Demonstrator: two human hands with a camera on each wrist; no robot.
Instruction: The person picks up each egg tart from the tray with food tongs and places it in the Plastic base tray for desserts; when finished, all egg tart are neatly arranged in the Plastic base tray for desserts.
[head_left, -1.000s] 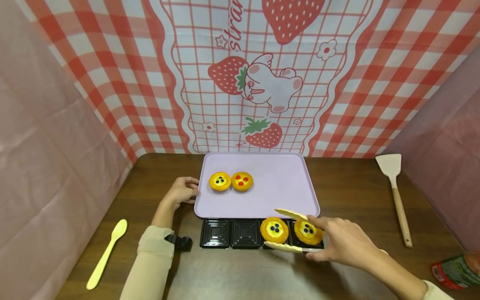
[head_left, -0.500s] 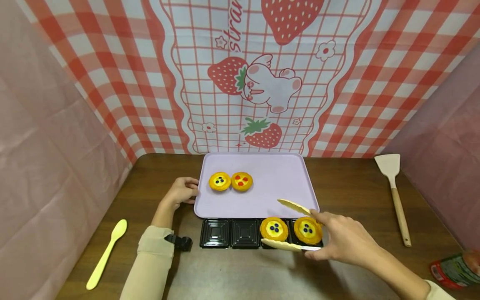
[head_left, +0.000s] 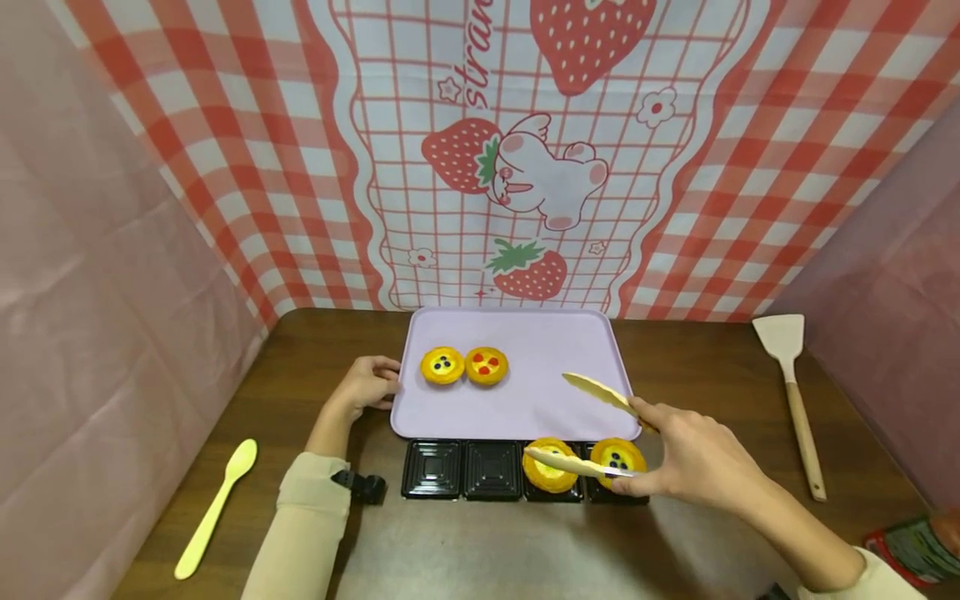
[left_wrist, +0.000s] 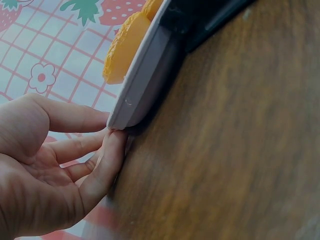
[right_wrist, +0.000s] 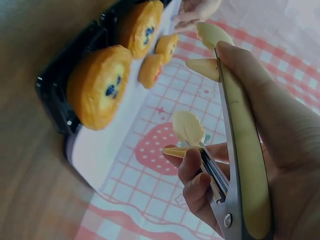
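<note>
My right hand (head_left: 701, 454) holds a pair of cream-coloured tongs (right_wrist: 245, 150), their arms spread apart with nothing between the tips. The tongs hang above the right part of a black tray of square compartments (head_left: 432, 469). Its two right compartments each hold an egg tart with blue berries, the left tart (head_left: 551, 477) and the right tart (head_left: 621, 457). On the lilac tray (head_left: 555, 400) a blue-berry tart (head_left: 442, 365) sits beside a red-berry tart (head_left: 486, 367). At that tray's left edge my left hand (head_left: 366, 385) pinches the rim between thumb and fingers.
A yellow spoon (head_left: 217, 508) lies on the wooden table at the left. To the right lies a spatula (head_left: 791, 400) with a wooden handle, and a can (head_left: 915, 546) sits near the right edge. A checked cloth (head_left: 300, 167) hangs behind.
My right hand has moved up and away with the tongs, whose lower arm now passes over the third compartment's tart. My left hand stays at the lilac tray's edge. The tarts have not moved.
</note>
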